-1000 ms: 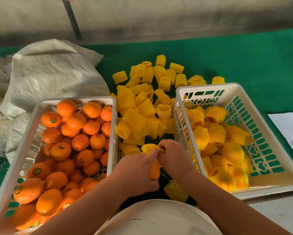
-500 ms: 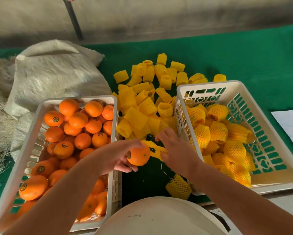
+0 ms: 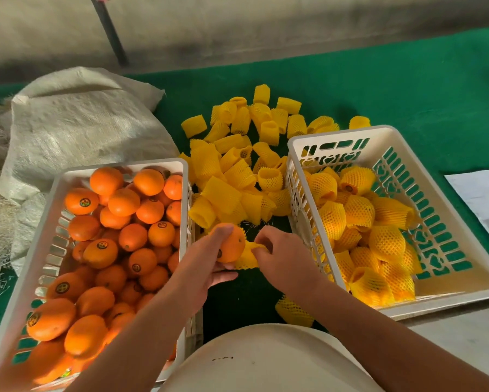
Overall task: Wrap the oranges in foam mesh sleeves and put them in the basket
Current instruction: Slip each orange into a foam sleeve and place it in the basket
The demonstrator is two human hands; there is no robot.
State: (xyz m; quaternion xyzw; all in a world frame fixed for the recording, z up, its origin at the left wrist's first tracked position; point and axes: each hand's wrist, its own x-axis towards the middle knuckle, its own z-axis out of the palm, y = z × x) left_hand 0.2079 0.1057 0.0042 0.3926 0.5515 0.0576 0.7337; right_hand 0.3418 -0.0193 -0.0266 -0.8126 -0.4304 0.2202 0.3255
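The left hand [image 3: 206,258] is gripping a bare orange [image 3: 232,244]; the right hand [image 3: 280,256] is pinching a sleeve [image 3: 247,257] against it (seemingly just starting); the right basket [image 3: 435,295] is holding many wrapped, the left basket [image 3: 51,244] many bare.

Bright, even daylight, soft shadows; wide-angle bending and slight blur toward edges.

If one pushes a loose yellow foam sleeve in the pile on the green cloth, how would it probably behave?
A loose foam sleeve would probably slide or tumble easily; it looks light and hollow. It likely squashes under fingers, since the one the right hand pinches looks crumpled. Lying on its side, it might roll a little.
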